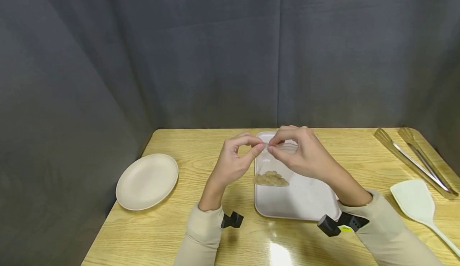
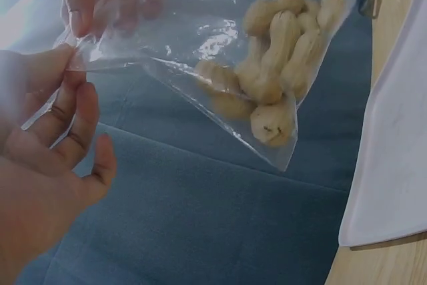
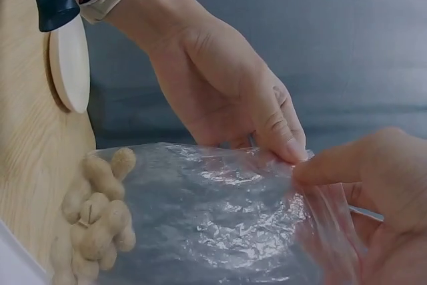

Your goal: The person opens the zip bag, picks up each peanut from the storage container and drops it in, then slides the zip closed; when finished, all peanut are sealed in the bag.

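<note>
A clear plastic bag hangs from both hands above the white tray. Several unshelled peanuts lie gathered at its bottom. My left hand pinches the bag's top edge between thumb and forefinger. Right beside it, my right hand pinches the same edge, the two sets of fingertips almost meeting. In the right wrist view, the bag's upper part is creased and shiny near the fingers. The peanuts hang lower, over the left part of the tray in the head view.
A round cream plate sits at the table's left. On the right lie metal tongs and a pale green spatula. Dark grey curtains stand behind the wooden table.
</note>
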